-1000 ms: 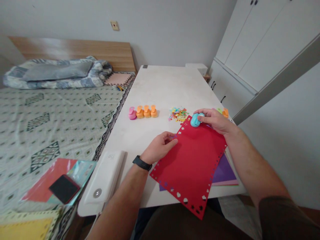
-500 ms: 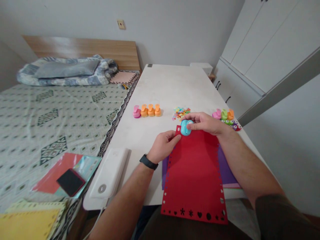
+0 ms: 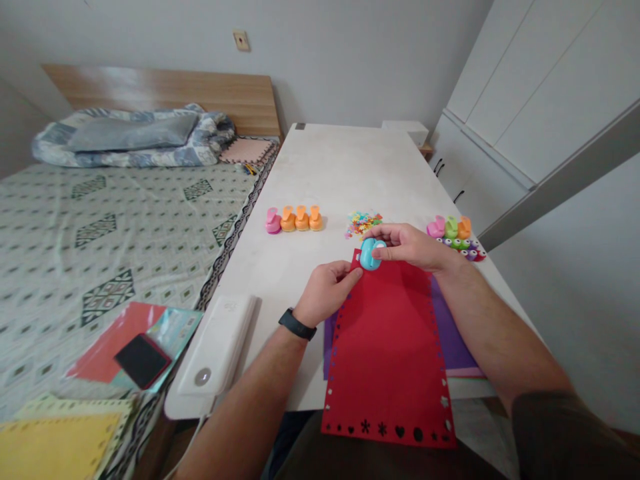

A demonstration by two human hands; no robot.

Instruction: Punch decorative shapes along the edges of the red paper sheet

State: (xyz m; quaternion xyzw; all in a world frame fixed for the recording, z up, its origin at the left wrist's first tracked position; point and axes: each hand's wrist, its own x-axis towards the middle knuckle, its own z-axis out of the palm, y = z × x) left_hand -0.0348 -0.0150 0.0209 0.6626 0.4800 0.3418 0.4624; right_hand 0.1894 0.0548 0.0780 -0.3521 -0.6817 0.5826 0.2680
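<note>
A red sheet of paper with shaped holes punched along its edges lies over purple paper and hangs past the table's front edge. My left hand pinches the red sheet near its far left corner, thumb on top. My right hand is closed round a light blue craft punch, which sits on the sheet's far edge beside that corner. Just beyond the punch is a heap of small colourful paper cutouts.
A pink punch and several orange punches stand in a row on the left. More punches stand at the right edge. A long white device lies front left, near the bed with a phone and yellow paper.
The blue punch has shifted slightly left along the red sheet's far edge, now partly covering the punched hole at the corner. The left hand holds nearly the same spot.
</note>
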